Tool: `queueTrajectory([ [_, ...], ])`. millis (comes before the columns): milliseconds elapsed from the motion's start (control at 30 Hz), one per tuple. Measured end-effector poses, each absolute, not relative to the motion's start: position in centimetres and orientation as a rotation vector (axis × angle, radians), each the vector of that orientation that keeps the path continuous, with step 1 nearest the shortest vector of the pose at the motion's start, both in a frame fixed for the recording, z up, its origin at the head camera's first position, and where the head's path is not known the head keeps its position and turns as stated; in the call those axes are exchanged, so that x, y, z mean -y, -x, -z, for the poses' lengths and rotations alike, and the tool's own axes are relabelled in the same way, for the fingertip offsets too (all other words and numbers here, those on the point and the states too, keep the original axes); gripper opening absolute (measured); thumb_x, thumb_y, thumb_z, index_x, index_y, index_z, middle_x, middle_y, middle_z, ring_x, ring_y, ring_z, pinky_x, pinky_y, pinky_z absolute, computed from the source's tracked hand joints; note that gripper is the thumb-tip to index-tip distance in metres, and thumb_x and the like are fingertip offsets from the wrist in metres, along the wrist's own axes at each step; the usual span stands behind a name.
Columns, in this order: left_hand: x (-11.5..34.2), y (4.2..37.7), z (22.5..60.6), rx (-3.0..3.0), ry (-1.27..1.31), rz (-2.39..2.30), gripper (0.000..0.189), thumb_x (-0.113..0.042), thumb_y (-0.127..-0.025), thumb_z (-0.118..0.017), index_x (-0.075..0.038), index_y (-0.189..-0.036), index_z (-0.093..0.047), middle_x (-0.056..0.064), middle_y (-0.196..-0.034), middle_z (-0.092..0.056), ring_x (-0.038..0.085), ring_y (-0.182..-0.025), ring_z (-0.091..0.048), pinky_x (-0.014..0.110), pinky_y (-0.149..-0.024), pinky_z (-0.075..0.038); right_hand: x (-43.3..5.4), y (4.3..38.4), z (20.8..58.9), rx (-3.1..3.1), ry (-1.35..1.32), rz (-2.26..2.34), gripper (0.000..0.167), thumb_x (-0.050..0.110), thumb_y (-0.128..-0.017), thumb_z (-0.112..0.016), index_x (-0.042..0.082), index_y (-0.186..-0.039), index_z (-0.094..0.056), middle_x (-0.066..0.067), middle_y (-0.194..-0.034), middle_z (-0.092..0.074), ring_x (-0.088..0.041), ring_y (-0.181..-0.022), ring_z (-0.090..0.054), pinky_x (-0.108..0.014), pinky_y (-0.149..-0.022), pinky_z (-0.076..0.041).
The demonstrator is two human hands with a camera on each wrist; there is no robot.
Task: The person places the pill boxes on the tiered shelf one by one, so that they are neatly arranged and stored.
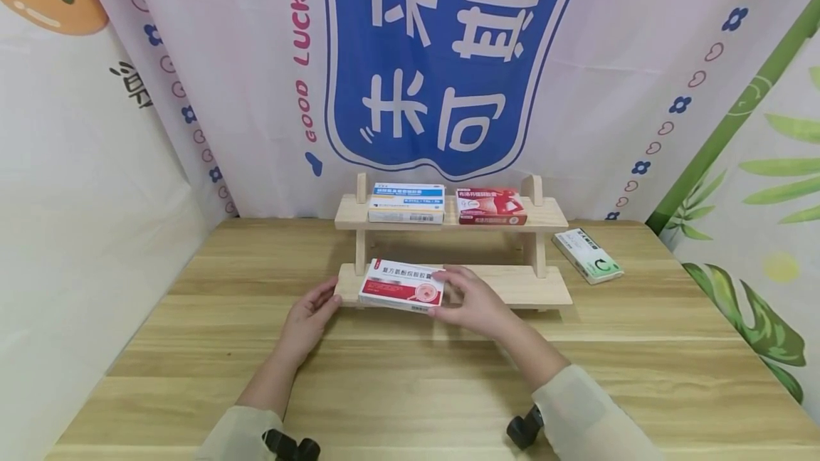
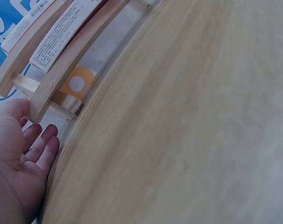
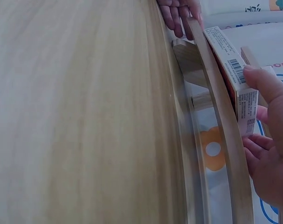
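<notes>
A white-and-red medicine box [image 1: 398, 284] lies on the left part of the lower tier of a two-tier wooden display rack [image 1: 512, 286]. My right hand [image 1: 479, 306] grips the box by its right end, thumb at the front edge and fingers behind. In the right wrist view, the thumb presses beside the barcode on the box [image 3: 227, 58]. My left hand [image 1: 309, 320] holds the left end of the lower tier. The left wrist view has its thumb on that board end [image 2: 37, 105], the other fingers curved below.
On the upper tier stand a blue-and-white medicine box [image 1: 406, 203] and a red one [image 1: 490, 206]. A white-and-green box [image 1: 588, 256] lies on the wooden table [image 1: 410, 383], right of the rack. A printed curtain [image 1: 256, 91] hangs behind.
</notes>
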State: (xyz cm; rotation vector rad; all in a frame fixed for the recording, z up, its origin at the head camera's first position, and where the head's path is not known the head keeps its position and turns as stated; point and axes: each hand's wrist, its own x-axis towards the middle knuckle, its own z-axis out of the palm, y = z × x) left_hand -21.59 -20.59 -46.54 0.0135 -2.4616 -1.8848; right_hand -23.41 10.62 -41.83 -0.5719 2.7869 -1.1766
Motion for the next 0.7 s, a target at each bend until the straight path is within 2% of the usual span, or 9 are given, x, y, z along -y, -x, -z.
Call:
queueTrajectory([
  [200,20.5,21.6,46.4,2.442,-0.015,1.922,0.046,-0.015,-0.1,-0.056,-0.006,-0.144,-0.047,0.017,-0.147,-0.05,0.027,-0.134,-0.048,0.003,-0.093,-0.041,-10.5,23.3,42.0,-2.815,0.574,1.193,0.061,0.035,-0.079,-0.081,0.014,-0.132,-0.061,-0.012,-0.152,-0.043,-0.039,-0.138,-0.041,-0.057,-0.114,-0.034],
  [500,20.4,21.6,46.4,2.438,-0.017,1.934,0.045,-0.013,-0.1,-0.056,-0.006,-0.144,-0.047,0.016,-0.147,-0.049,0.026,-0.134,-0.048,0.003,-0.094,-0.041,-10.1,23.1,42.7,-2.922,0.579,1.262,0.046,0.029,-0.082,-0.078,0.011,-0.123,-0.066,-0.008,-0.129,-0.06,-0.029,-0.123,-0.056,-0.049,-0.108,-0.044],
  [700,20.4,21.6,46.4,2.439,-0.022,1.933,0.045,-0.014,-0.1,-0.056,-0.006,-0.144,-0.047,0.016,-0.147,-0.05,0.026,-0.134,-0.048,0.003,-0.094,-0.041,-9.8,23.1,43.0,-2.94,0.543,1.288,0.042,0.028,-0.085,-0.076,0.012,-0.123,-0.067,-0.006,-0.129,-0.063,-0.027,-0.125,-0.056,-0.047,-0.11,-0.043],
])
